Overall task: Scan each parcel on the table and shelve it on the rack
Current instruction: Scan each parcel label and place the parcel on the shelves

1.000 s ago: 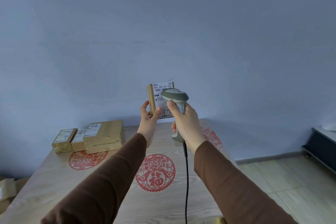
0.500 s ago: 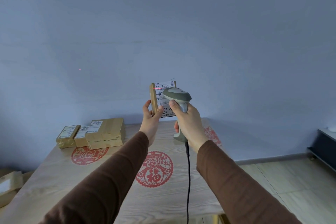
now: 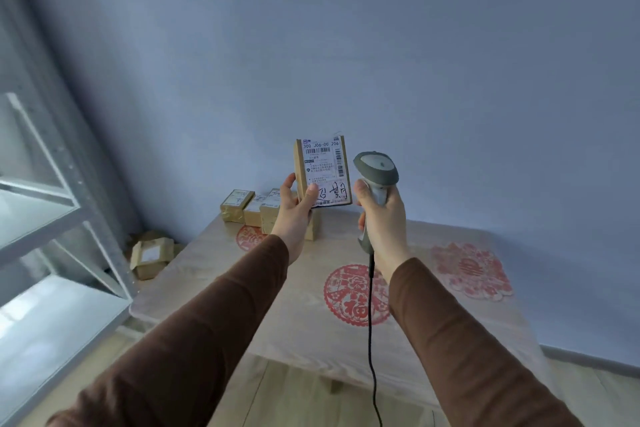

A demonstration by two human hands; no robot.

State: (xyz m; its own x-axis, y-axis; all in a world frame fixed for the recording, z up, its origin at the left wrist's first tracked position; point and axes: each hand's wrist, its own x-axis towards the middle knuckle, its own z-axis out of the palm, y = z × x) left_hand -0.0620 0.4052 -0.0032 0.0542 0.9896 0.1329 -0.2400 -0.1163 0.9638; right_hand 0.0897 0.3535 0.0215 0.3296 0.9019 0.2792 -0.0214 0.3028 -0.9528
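Parcel (image 3: 323,172) is up in the air above the desk (image 3: 450,340), upright, label w/ barcodes facing the camera. Left hand (image 3: 294,215) has its grip pinched on the parcel's lower left corner: thumb on the label side, fingers behind. Right hand (image 3: 382,218) has its grip wrapped tight round the handle of a grey scanner (image 3: 375,180), just beside the parcel on the right, not touching it; scanner head sits approx level w/ the label. Black cable (image 3: 372,340) hangs from the handle base down past the desk edge. Both sleeves brown.

More parcels (image 3: 252,210) sit bunched at the far left corner of the desk, partly hidden behind the left hand. Red paper cutouts (image 3: 353,298) lie flat on the desk top. Metal rack (image 3: 52,218) stands at left, blurred; its shelves look bare. Another carton (image 3: 150,255) lies on the floor between rack & desk, against the wall.
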